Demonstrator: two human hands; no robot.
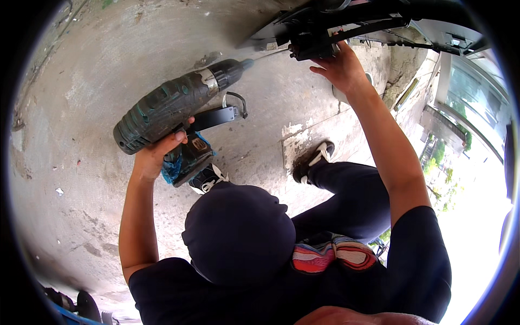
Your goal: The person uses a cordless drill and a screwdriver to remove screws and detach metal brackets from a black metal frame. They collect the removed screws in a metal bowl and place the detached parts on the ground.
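Observation:
My left hand [165, 149] grips the handle of a worn dark-green cordless drill [162, 105], its battery base [192, 157] partly wrapped in blue material. The drill lies nearly sideways, with its long thin bit [267, 55] pointing up-right toward a black metal bracket assembly [338, 21] at the top. My right hand [341, 67] holds the underside of that assembly, fingertips curled onto it and thumb lower. Whether the bit touches it I cannot tell. Below the drill's body is a flat black piece [214, 118] with a curved hook; where it rests is unclear.
My shoes [319, 154] are on worn, stained concrete [81, 162]. A black framework [433, 32] runs along the top right, beside a glazed opening [471, 92] with bright light and greenery. A blue-edged object [70, 317] with dark items sits at bottom left.

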